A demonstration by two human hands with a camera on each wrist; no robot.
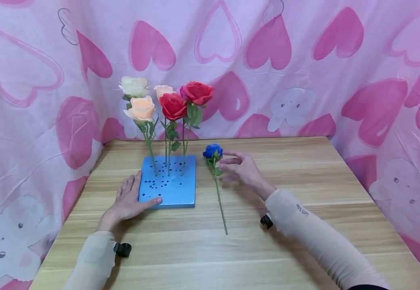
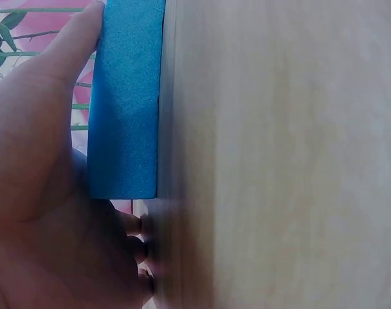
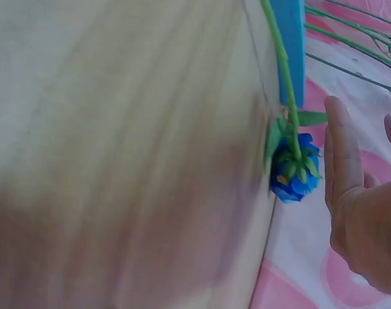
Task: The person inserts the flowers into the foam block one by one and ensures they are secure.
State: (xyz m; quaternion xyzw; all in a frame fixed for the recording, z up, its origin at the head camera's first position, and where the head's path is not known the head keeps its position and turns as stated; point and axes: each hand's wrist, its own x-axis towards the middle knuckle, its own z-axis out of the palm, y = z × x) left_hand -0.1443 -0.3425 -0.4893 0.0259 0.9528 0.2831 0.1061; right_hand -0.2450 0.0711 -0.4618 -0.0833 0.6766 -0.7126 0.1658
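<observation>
A blue foam block (image 1: 179, 195) dotted with dark holes lies on the table. My left hand (image 1: 126, 203) is spread around its near left corner, thumb at the front edge and straight fingers along the left side. In the left wrist view, the thumb (image 2: 70, 45) presses against the block's upper edge. To the right of the block lies a blue rose (image 1: 213, 151), its long green stem pointing toward me. My right hand (image 1: 245, 170) hovers beside the bloom with fingers extended, holding nothing; the right wrist view shows a gap between the fingers (image 3: 345, 148) and the petals.
Several artificial roses stand upright in the block, among them a red rose (image 1: 173, 106), a peach rose (image 1: 142, 108) and a white rose (image 1: 134, 86). A pink heart-patterned curtain (image 1: 290, 76) hangs behind and at the sides of the wooden table (image 1: 286, 257).
</observation>
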